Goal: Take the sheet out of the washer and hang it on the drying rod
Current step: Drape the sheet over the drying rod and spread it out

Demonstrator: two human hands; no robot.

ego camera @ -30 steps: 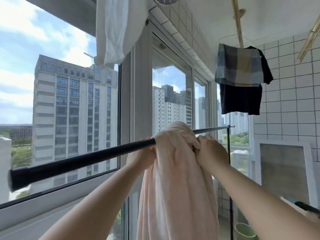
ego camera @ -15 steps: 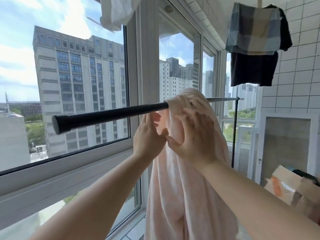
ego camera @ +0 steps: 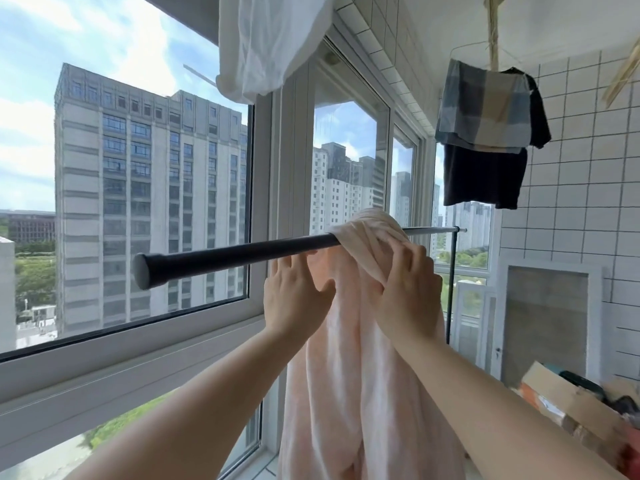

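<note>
Black drying rod (ego camera: 235, 256) runs from its capped end at the left toward the window frame, and the pink sheet (ego camera: 349, 358) hangs bunched over its middle. Just below the rod, the left hand (ego camera: 294, 301) lies with straight fingers against the sheet's left side. Beside it, the right hand (ego camera: 407, 289) grasps a fold of the sheet under the rod, thumb tucked behind the cloth

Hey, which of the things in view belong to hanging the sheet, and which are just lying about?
Job: pink sheet, black drying rod, left hand, right hand.
Lying about: plaid cloth and dark shirt on a hanger, white cloth, cardboard box.
</note>
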